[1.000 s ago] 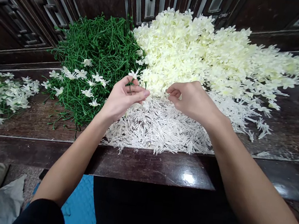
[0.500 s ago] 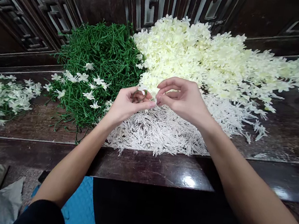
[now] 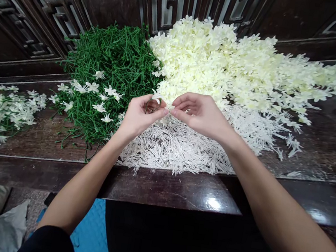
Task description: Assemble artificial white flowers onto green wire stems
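Observation:
My left hand [image 3: 138, 113] is closed, with an artificial white flower [image 3: 156, 96] on a thin green stem showing among its fingers. My right hand [image 3: 203, 116] meets it fingertip to fingertip, thumb and fingers pinched at a small pale piece [image 3: 169, 107] too small to make out. Under both hands lies a heap of white stamen-like strands [image 3: 180, 148]. Behind them rises a pile of cream-white petal blossoms [image 3: 202, 60]. Left of my left hand is a mound of green plastic stems [image 3: 112, 51], with several assembled white flowers [image 3: 99, 107] resting on its front.
More assembled flowers [image 3: 7, 114] lie at the far left of the dark wooden bench [image 3: 171, 189]. A carved wooden back panel [image 3: 169, 5] stands behind the piles. On the floor at lower left are pale sacks [image 3: 1, 223] beside something blue [image 3: 90, 232].
Both hands have shifted slightly left, still close together. My right hand's fingers have straightened a little. The white flower among my left fingers sits a bit further left and higher.

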### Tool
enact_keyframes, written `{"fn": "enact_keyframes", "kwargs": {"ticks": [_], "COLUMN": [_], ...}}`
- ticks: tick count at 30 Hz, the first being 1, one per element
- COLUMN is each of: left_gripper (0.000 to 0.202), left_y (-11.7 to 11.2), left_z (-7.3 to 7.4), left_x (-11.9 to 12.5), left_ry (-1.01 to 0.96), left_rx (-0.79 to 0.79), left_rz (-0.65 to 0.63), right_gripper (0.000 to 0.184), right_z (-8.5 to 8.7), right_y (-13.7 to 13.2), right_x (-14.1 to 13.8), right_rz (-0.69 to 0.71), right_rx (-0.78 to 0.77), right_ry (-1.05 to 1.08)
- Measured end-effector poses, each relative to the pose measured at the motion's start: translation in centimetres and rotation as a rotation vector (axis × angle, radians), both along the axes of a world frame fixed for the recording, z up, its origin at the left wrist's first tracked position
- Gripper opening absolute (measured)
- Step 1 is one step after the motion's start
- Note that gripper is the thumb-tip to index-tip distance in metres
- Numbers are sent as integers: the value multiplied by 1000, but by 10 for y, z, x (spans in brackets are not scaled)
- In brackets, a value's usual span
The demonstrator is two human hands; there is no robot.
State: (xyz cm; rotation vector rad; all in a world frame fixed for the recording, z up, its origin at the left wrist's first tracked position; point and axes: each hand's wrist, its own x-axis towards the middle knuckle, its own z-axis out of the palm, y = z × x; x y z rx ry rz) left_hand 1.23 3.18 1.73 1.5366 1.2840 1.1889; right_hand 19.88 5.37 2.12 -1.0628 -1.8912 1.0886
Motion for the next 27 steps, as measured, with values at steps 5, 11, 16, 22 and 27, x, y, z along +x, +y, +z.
{"fn": "enact_keyframes", "kwargs": {"ticks": [5,11,16,22,27], "left_gripper": [15,24,29,41,13], "left_y": [1,1,-1,2,6], "left_z": [3,2,1,2,0], "left_x": [-1,-2,-3,-11,-18], "left_ry": [-17,60,200,653,794], "left_rx": [8,28,69,204,191], "left_rz": [33,19,-39,-183,-272], "right_gripper": [30,51,11,9,8], "right_z": [-6,-3,-1,-3,1], "right_y": [-5,-6,-3,-1,-4], "right_x": [-7,-7,-5,-4,-3], "right_rz": [107,33,43,-18,-19], "right_rx": [62,-19,-68,-8,-3], "right_ry": [-188,8,74,-20,-44]}}
